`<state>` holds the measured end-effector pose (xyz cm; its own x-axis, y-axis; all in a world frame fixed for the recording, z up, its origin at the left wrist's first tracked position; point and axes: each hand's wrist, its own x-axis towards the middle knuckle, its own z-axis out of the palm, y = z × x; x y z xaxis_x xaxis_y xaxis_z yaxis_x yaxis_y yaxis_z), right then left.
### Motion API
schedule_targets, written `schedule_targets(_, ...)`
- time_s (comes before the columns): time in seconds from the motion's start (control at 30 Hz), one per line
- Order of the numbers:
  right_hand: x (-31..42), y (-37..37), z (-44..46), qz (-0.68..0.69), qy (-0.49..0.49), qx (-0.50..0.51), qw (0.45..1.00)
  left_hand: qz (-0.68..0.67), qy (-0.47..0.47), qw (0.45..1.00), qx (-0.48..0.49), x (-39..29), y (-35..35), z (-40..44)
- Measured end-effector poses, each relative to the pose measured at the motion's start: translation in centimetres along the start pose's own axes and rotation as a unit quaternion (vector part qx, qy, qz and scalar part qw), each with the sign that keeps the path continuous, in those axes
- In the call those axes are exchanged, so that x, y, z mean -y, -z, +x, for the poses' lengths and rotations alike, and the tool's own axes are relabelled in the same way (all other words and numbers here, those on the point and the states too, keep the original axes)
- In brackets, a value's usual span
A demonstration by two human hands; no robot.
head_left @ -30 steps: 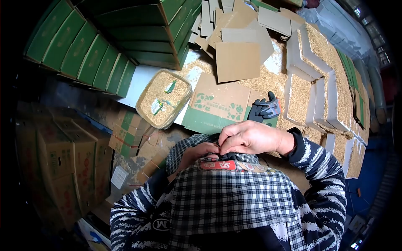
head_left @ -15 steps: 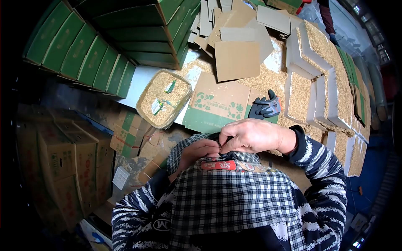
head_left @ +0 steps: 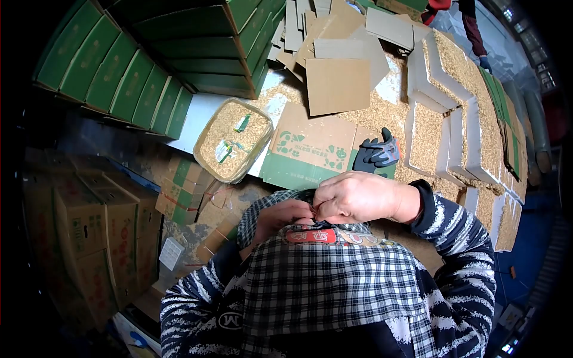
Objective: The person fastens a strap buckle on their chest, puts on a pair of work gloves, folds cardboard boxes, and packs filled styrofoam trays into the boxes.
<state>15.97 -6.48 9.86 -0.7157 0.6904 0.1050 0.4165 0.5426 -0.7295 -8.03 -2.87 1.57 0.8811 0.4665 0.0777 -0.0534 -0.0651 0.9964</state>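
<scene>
My right hand (head_left: 361,198) is closed in a pinch in front of my chest, its fingertips meeting those of my left hand (head_left: 283,216). Both hands are at the upper edge of a black-and-white checked apron (head_left: 334,274) with a red patch (head_left: 311,235). Whatever lies between the fingertips is too small and too hidden to make out. Just beyond my right hand, dark grey gloves (head_left: 378,153) lie on a flat printed cardboard box (head_left: 310,149).
A tub of shavings (head_left: 233,140) holds small green-and-white packets. Green boxes (head_left: 128,80) are stacked at upper left, brown cartons (head_left: 89,227) at lower left. Cardboard sheets (head_left: 339,86) lie ahead; white trays of shavings (head_left: 427,140) stand right. Another person's leg (head_left: 471,33) shows at upper right.
My right hand's fingers have curled further at the apron's upper edge, while my left hand has barely moved. More of the other person has come into view at the upper right.
</scene>
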Motion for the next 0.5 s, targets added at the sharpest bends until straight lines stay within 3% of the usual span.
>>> schedule_targets(0.13,0.1,-0.3,0.4,0.076,0.005,-0.035,0.996,-0.036,-0.038,0.999,0.013,3.2,0.4,0.0)
schedule_targets(0.2,0.2,-0.4,0.6,0.128,0.010,-0.061,0.990,-0.110,0.000,0.980,0.167,5.7,1.1,1.1)
schedule_targets(0.23,0.1,-0.4,0.7,0.142,0.001,-0.051,0.989,-0.110,0.000,0.980,0.167,5.0,1.0,0.8)
schedule_targets(0.3,0.1,-0.3,0.7,0.155,-0.007,-0.041,0.987,-0.033,0.015,0.999,0.036,2.6,0.6,0.2)
schedule_targets(0.5,0.8,-0.2,-0.1,0.146,-0.071,-0.009,0.987,-0.050,0.070,0.996,0.038,1.8,0.7,0.9)
